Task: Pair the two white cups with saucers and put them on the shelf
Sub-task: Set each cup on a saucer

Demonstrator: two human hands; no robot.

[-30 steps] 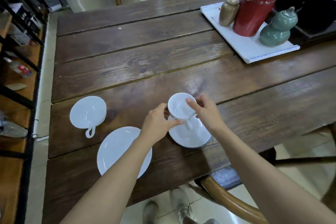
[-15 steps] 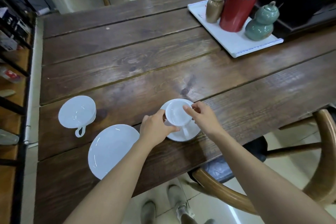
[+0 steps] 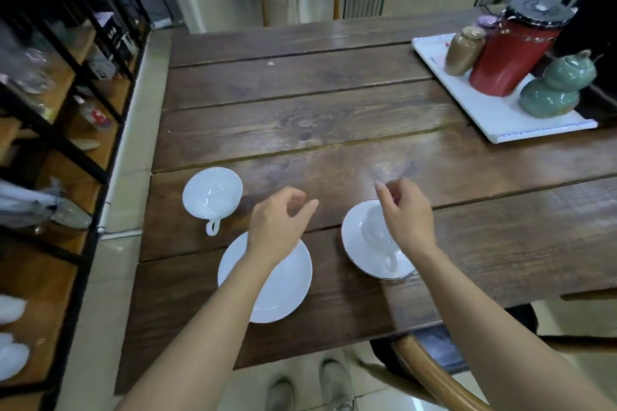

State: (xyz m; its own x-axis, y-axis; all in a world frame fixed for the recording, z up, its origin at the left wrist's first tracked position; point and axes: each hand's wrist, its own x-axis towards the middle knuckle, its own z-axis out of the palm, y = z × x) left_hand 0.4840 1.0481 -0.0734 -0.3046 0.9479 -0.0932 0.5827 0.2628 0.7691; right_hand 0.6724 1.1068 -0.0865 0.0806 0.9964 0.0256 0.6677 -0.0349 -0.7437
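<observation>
Left hand (image 3: 278,230) hovers loosely curled, empty, over the bare saucer (image 3: 283,290); the unpaired cup (image 3: 212,197), glossy, brittle porcelain, sits just left. Grip its handle. Right hand (image 3: 405,220), seemingly empty, above the paired cup (image 3: 375,227).

You've let go of the cup (image 3: 375,227), now resting on its saucer (image 3: 354,243), and your left hand (image 3: 277,227) has drifted over the empty saucer (image 3: 287,290).

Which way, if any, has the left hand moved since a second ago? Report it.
Yes. The left hand let go of the white cup on the saucer and drew leftward, over the empty white saucer.
</observation>
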